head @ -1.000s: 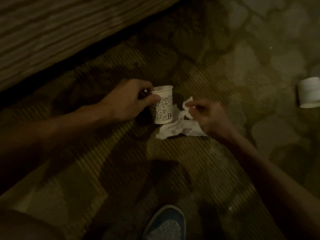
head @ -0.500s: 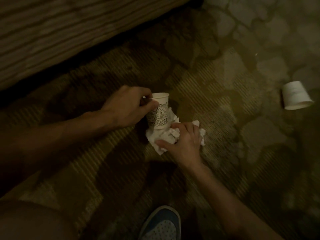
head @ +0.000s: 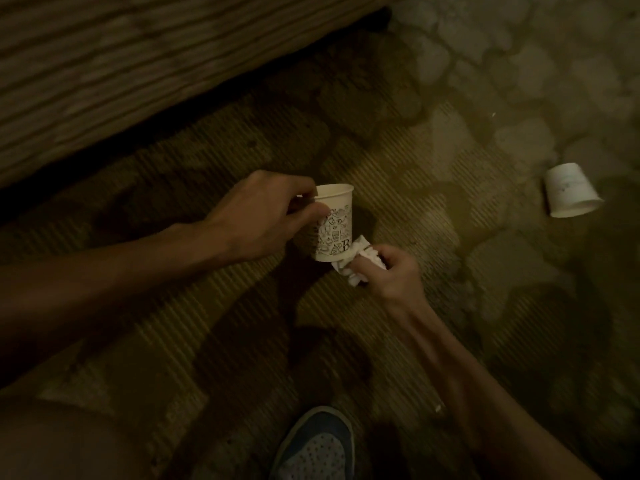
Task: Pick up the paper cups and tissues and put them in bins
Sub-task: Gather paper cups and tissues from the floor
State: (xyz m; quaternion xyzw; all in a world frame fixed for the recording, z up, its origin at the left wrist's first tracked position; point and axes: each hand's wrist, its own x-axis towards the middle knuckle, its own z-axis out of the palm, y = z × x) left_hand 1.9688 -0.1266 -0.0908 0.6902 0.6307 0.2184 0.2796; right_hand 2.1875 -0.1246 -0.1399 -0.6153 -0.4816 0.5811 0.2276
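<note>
A white paper cup with black doodle print [head: 337,230] stands upright in mid-frame, pinched at its rim by my left hand [head: 258,216]. Just right of its base, my right hand [head: 391,271] grips a crumpled white tissue [head: 358,259], bunched in the fingers and touching the cup's foot. A second, plain white paper cup [head: 569,194] lies on its side on the carpet at the far right, apart from both hands.
A patterned, dimly lit carpet [head: 415,150] covers the floor. A striped fabric edge, like a bed or sofa side [head: 138,64], runs along the upper left. My blue shoe [head: 317,445] shows at the bottom centre. No bin is in view.
My right hand reached down onto the flat tissue, gathered it into a wad and now holds it lifted beside the cup. My left hand has kept hold of the printed cup.
</note>
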